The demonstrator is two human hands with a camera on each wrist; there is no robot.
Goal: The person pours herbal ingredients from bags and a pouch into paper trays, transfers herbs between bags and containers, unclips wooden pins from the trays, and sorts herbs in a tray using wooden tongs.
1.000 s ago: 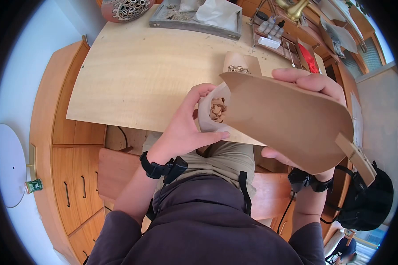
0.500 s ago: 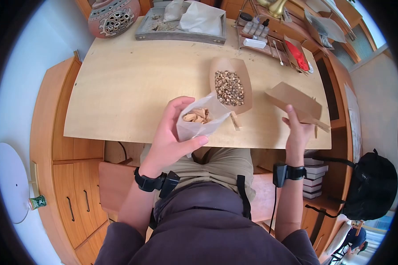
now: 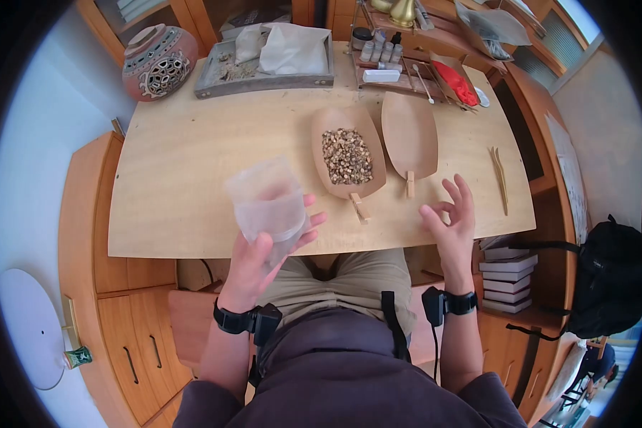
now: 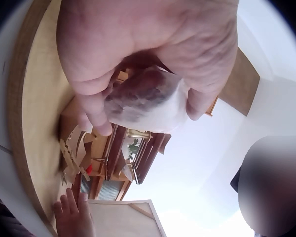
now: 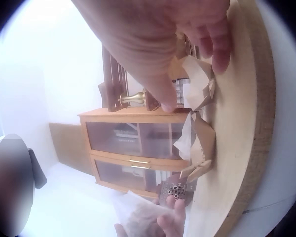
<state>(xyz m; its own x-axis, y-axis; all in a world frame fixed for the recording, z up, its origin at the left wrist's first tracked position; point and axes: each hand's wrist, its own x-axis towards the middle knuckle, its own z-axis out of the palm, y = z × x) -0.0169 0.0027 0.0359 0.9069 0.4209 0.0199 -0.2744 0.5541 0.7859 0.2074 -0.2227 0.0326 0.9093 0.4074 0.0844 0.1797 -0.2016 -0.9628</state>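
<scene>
Left hand [image 3: 244, 272] is cradling a translucent white bag [image 3: 269, 203] at the near table edge, thumb on one side and fingers on the other, lightly gripping. Hand is wrapping the lower part, probably so the upper end stays free and the bag stays upright; what's inside, can't tell. Right hand [image 3: 456, 228] is hovering near the table's near edge, holding nothing, fingers loosely bent and spread, index fingertip coming near the thumb.

Just beyond, two brown card trays are standing side by side on the pale wooden table [image 3: 192, 178]. The filled tray [image 3: 341, 118] is carrying chopped brown-and-cream pieces [image 3: 347, 158], its raised sides likely stopping them scattering. The other tray [image 3: 410, 132] is showing its plain base. A wooden clothespin [image 3: 361, 207] is pinching the filled tray's near end and a second clothespin [image 3: 410, 184] the other's, presumably holding the card folds together. Brass-coloured tweezers [image 3: 501, 182] are lying apart at the right.

Farther back, a grey shallow box [image 3: 264, 83] is holding white paper [image 3: 292, 51] and loose crumbs, its rim likely containing them. Small bottles [image 3: 381, 52] are standing grouped on a rack; a pierced pot [image 3: 160, 64] is sitting at the far left corner.
</scene>
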